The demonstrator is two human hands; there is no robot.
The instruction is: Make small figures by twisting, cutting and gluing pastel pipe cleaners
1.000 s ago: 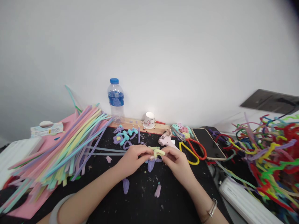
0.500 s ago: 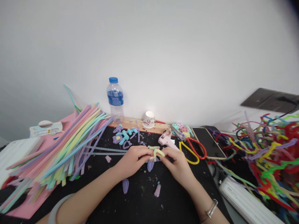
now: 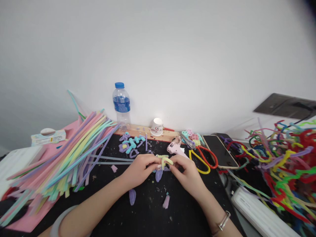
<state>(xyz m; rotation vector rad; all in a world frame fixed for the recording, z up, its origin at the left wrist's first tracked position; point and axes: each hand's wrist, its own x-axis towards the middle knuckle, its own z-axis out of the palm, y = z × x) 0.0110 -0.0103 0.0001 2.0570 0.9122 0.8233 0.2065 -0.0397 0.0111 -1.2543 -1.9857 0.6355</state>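
Between my two hands, a pale yellow pipe cleaner (image 3: 167,160) bends into a small arch. My left hand (image 3: 144,166) pinches its left end, and my right hand (image 3: 187,169) pinches the other end. Fingertips hide both ends. Just under it lies a purple fuzzy petal (image 3: 159,175). Nearer to me on the black mat (image 3: 148,220) are another purple petal (image 3: 132,197) and a small pink-purple tassel-like piece (image 3: 166,201). Behind my hands rest a pink glue gun (image 3: 177,148) and scissors (image 3: 207,157) with red and yellow handles.
Pastel pipe cleaners (image 3: 81,151) pile up on the left. A tangle of bright pipe cleaners (image 3: 291,164) fills the right, beside a phone (image 3: 220,151) and a white power strip (image 3: 261,214). A water bottle (image 3: 121,105) and paper cup (image 3: 157,127) stand by the wall.
The yellow pipe cleaner's arch has turned slightly between my fingers. Both hands stay in nearly the same place.
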